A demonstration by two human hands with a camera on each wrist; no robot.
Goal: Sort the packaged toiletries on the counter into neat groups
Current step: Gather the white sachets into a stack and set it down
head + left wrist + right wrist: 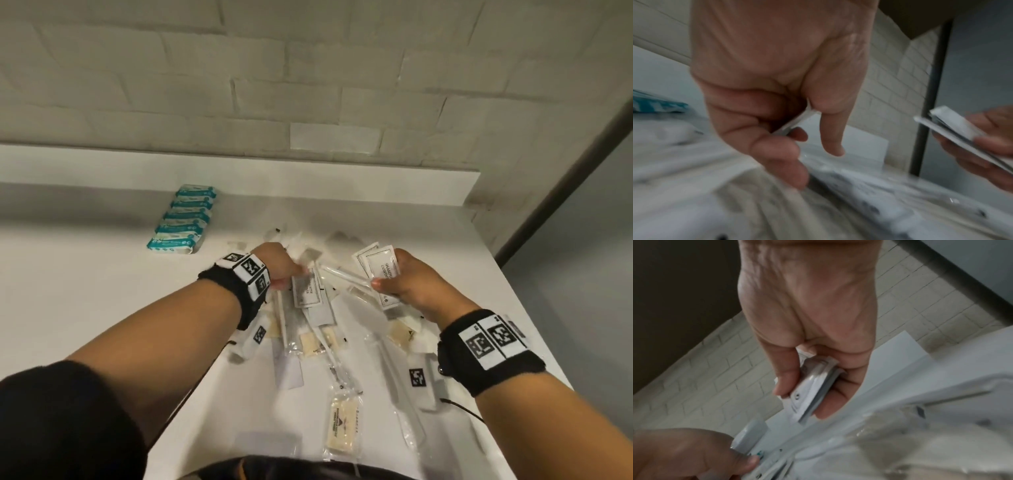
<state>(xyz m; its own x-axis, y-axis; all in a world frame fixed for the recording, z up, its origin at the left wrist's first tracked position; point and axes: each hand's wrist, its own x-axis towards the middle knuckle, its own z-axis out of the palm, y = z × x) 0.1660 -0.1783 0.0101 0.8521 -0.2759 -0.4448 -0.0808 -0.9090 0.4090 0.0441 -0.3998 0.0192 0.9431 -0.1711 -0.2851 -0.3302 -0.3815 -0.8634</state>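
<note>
Fingers of the right hand pinch a small stack of white packets, probably so that ones of the same kind stay together. From the head view, the left hand is curled round a thin packet just above the messy pile on the counter. A neat row of blue packs lies well apart, near the wall; that group looks done. Long clear wrappers cross over the flat packets, so they get in the way of picking one out.

From the left wrist, the thumb and curled fingers squeeze a thin flat packet; one finger points down, free.

From the right wrist, the thumb presses the stack against the curled fingers.
</note>
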